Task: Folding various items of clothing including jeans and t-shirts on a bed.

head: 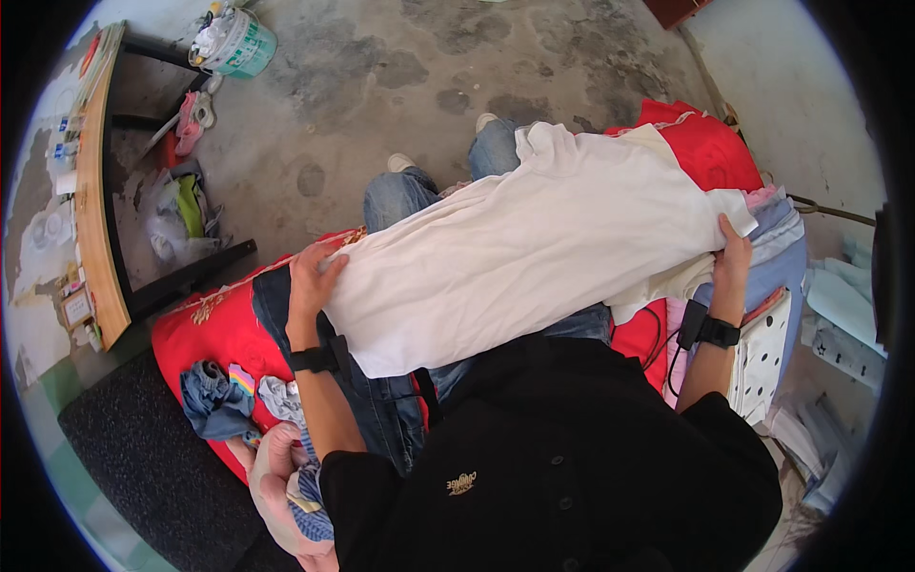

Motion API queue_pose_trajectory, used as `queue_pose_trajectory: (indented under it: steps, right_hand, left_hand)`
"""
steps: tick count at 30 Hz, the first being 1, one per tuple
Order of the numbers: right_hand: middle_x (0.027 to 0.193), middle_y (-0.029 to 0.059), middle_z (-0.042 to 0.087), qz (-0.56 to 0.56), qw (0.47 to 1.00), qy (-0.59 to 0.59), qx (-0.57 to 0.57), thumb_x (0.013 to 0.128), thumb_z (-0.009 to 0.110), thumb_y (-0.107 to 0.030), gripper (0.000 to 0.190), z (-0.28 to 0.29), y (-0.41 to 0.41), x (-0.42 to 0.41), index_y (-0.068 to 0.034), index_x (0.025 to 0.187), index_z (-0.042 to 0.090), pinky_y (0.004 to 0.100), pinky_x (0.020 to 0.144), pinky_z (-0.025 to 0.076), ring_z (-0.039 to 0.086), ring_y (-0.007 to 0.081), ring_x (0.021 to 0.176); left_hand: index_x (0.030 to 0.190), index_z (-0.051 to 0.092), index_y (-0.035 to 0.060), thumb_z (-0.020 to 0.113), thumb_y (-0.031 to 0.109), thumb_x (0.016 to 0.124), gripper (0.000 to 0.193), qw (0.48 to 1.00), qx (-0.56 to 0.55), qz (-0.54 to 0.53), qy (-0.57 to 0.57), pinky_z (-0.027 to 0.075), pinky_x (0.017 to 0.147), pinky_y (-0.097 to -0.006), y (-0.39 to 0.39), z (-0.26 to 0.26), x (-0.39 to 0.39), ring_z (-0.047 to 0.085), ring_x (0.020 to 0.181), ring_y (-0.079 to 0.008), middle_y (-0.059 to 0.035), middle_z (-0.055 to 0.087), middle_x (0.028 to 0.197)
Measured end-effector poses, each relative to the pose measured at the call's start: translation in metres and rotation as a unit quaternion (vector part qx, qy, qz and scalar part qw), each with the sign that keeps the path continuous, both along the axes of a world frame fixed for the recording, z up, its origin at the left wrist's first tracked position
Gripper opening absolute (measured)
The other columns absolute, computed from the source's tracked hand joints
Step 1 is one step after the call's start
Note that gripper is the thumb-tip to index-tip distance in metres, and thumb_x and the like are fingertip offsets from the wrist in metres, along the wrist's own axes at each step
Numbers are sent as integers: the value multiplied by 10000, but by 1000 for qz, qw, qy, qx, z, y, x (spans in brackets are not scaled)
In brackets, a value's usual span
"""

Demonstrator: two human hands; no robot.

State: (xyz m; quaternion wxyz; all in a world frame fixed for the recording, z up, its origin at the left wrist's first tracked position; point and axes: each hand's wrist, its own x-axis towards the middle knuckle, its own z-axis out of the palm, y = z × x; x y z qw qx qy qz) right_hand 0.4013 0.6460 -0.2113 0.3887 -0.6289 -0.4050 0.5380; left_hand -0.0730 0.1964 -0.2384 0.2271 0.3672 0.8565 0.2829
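Observation:
A white garment, apparently a T-shirt (pixel 500 250), lies stretched across my lap, with soft wrinkles along its length. My left hand (pixel 313 277) pinches its left end, thumb on top of the cloth. At the right end, my right hand (pixel 732 250) grips a corner near what looks like a sleeve. A bunched part of the white cloth rests at the far edge, over my knee. Cream-coloured cloth (pixel 654 282) shows beneath the garment on the right. Dark blue jeans (pixel 270 304) lie beside my left wrist. Both wrists wear black straps.
I sit on a red cover (pixel 207 336). Crumpled clothes (pixel 214 400) lie at left, and folded polka-dot cloth (pixel 761 357) at right. A wooden-topped table (pixel 100 193) stands at far left, with a plastic bag (pixel 179 214) under it. Beyond is a filled bucket (pixel 246 46).

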Motion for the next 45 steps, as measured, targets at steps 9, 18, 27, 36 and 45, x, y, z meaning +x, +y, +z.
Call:
queue_pose_trajectory:
  steps: [9, 18, 27, 36, 45]
  right_hand:
    - [1049, 113, 632, 12, 1000, -17, 8, 790, 688, -77, 353, -3, 0, -3, 53, 1095, 569, 321, 796, 500, 629, 210, 896]
    - [1045, 59, 635, 73, 993, -35, 87, 815, 680, -105, 324, 15, -19, -40, 52, 1087, 601, 253, 816, 439, 587, 127, 904]
    - [909, 48, 676, 370, 901, -140, 176, 825, 683, -154, 241, 93, -122, -160, -1, 1008, 650, 242, 688, 475, 606, 91, 770]
    - [839, 117, 589, 780, 486, -143, 368, 664, 667, -147, 240, 33, -264, -229, -30, 844, 561, 368, 611, 511, 611, 274, 737]
    - [999, 158, 592, 863, 432, -91, 246, 728, 703, -298, 399, 39, -238, -225, -37, 1005, 584, 429, 764, 480, 599, 311, 899]
  left_hand:
    - [949, 588, 5, 654, 28, 750, 211, 962, 56, 193, 188, 446, 726, -302, -14, 27, 25, 555, 724, -215, -80, 595, 845]
    - [1135, 559, 17, 619, 72, 823, 322, 992, 125, -24, -21, 367, 984, -375, 71, 77, 136, 487, 1149, -312, -154, 544, 1185]
    - [1342, 399, 41, 435, 381, 956, 516, 923, 164, -114, -328, 300, 1052, -386, 140, -7, 162, 401, 1254, -313, -172, 432, 1349]
    - [1316, 435, 24, 479, 325, 938, 485, 756, 184, 141, -613, 428, 905, -297, 70, 38, 134, 554, 1027, -176, -142, 571, 1164]
    - [1185, 518, -42, 608, 89, 870, 353, 864, 40, 95, -493, 478, 758, -238, 69, 27, 135, 594, 866, -105, -89, 654, 974]
